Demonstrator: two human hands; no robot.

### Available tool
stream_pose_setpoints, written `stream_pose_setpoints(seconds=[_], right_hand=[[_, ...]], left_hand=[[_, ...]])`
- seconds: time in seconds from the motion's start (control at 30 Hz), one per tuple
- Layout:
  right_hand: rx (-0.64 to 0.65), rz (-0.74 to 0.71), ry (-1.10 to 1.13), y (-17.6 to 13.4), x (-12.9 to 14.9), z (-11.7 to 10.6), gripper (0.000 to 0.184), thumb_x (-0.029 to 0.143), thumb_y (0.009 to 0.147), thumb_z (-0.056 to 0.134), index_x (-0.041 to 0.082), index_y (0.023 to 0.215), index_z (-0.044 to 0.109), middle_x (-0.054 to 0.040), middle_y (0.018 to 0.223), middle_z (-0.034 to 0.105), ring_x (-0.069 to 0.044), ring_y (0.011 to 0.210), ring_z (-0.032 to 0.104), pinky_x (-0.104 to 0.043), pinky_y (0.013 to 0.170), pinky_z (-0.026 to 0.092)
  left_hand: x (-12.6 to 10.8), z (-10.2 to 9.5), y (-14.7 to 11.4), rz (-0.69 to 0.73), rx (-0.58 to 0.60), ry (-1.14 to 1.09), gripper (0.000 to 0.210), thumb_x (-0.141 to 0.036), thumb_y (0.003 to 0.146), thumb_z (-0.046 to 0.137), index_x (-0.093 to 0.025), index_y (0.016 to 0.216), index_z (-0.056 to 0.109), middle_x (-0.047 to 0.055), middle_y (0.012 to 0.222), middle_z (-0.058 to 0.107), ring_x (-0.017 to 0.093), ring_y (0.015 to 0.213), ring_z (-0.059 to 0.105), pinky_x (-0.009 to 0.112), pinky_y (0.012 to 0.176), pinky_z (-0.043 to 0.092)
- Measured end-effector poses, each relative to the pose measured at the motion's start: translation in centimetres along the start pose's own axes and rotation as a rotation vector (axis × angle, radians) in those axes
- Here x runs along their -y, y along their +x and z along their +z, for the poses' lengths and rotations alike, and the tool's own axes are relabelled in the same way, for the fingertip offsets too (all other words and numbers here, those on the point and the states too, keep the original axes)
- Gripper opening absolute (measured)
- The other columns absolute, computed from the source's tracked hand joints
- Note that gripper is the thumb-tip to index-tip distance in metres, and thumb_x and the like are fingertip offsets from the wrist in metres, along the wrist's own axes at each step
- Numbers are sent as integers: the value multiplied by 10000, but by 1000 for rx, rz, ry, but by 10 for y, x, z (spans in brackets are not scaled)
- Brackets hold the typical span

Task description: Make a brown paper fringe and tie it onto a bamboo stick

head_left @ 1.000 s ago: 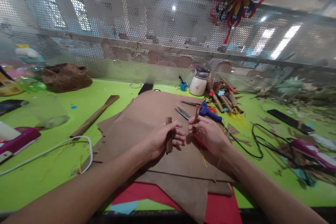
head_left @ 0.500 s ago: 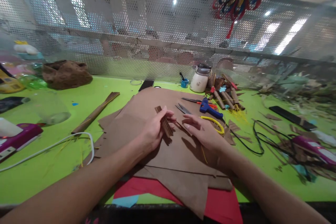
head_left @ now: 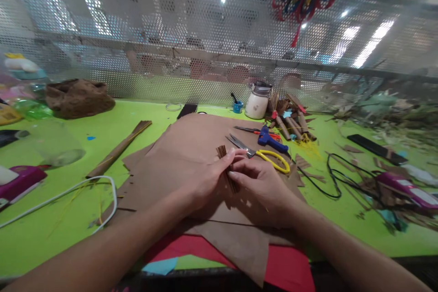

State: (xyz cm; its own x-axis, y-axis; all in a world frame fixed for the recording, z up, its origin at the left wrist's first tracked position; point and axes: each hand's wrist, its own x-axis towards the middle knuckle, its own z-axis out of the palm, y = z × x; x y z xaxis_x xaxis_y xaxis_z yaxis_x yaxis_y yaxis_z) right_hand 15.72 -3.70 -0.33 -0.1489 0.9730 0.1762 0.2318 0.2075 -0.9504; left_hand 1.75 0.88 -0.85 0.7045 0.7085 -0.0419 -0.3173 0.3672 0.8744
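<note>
A small bundle of narrow brown paper strips (head_left: pixel 233 181) is held tilted above a large sheet of brown paper (head_left: pixel 178 159). My left hand (head_left: pixel 219 171) is closed around it, thumb on top. From the other side my right hand (head_left: pixel 255 175) meets the bundle, its thumb and fingertips pinched against the strips; a thin strip it carried cannot be told apart from the rest. Just beyond my fingers lie scissors with yellow handles (head_left: pixel 273 159), blades partly apart. A blue glue gun (head_left: pixel 272 140) rests behind them.
A long brown paper roll (head_left: pixel 119 150) lies left, near a white cable (head_left: pixel 112 187). Finished small bundles (head_left: pixel 292 123) and a white jar (head_left: pixel 257 102) stand at the back. Black cable (head_left: pixel 337 182), phone (head_left: pixel 376 148) and paper scraps lie right. Red paper (head_left: pixel 289 264) is at the front edge.
My right hand has moved left with a thin brown strip and now touches the bundle. My left hand has shifted slightly right, bringing both hands together. The view has turned a little right.
</note>
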Motion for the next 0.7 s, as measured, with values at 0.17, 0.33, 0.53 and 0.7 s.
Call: stream_pose_setpoints(seconds=[0.17, 0.33, 0.53, 0.7], right_hand=[[-119, -20, 58, 5, -8, -1, 114, 242, 768, 598, 186, 778, 697, -29, 819, 676, -156, 753, 605, -274, 670, 465], [-225, -2, 50, 9, -7, 0, 144, 277, 751, 617, 185, 795, 719, -38, 747, 692, -163, 671, 606, -291, 638, 470], [-274, 21, 23, 10, -14, -1, 166, 318, 734, 634, 162, 755, 688, -34, 678, 671, -151, 604, 584, -271, 566, 461], [-296, 88, 33, 11, -15, -2, 182, 329, 715, 642, 150, 686, 625, 1, 576, 590, -114, 514, 500, -241, 494, 395]], left_hand=[[-4, 2, 0, 32, -37, 52, 313, -368, 789, 635, -179, 1039, 644, 101, 1058, 654, 207, 975, 593, 302, 847, 443], [-8, -4, 3, 23, -157, 55, 215, -320, 734, 699, -144, 854, 668, 62, 835, 671, 134, 740, 605, 236, 699, 455], [-5, -9, 7, 40, -209, 36, 169, -279, 733, 695, -131, 810, 665, 59, 791, 679, 125, 709, 605, 236, 705, 458], [-5, -10, 8, 55, -216, 75, 201, -284, 751, 670, -122, 870, 672, 72, 821, 684, 128, 694, 602, 250, 704, 460]])
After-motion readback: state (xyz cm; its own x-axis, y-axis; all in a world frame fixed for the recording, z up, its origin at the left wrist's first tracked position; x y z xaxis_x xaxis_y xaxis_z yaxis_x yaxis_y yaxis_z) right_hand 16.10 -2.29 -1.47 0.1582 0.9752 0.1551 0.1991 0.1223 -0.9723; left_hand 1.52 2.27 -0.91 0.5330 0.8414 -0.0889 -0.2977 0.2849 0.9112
